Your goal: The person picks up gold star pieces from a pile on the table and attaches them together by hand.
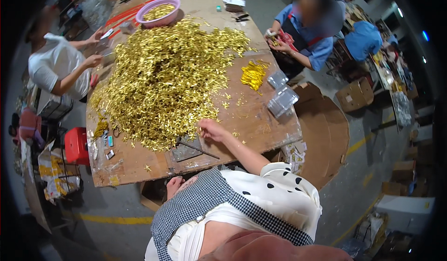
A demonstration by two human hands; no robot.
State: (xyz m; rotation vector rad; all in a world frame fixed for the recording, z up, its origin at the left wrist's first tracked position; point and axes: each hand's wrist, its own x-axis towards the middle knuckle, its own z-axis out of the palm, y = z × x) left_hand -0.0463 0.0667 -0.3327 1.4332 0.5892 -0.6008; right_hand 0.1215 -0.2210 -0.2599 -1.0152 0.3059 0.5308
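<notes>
A wide heap of small shiny gold pieces (172, 74) covers much of the wooden table (251, 126). At the heap's near right edge is my right hand (212, 130), its fingers curled together; whatever they pinch is too small to make out. Just below it on the table lie a flat grey plate (187, 150) and a thin dark rod (199, 150), which crosses the plate at a slant. My left hand (174, 185) is low, below the table's near edge and against my checked apron (191, 200). Its fingers look curled, partly hidden, and their contents cannot be seen.
A pink basin (159, 12) of gold pieces stands at the far side. Clear plastic boxes (282, 100) and a yellow-gold bundle (253, 74) lie at right. One co-worker (60, 65) works at left, another (305, 32) at far right. A red stool (77, 146) stands left.
</notes>
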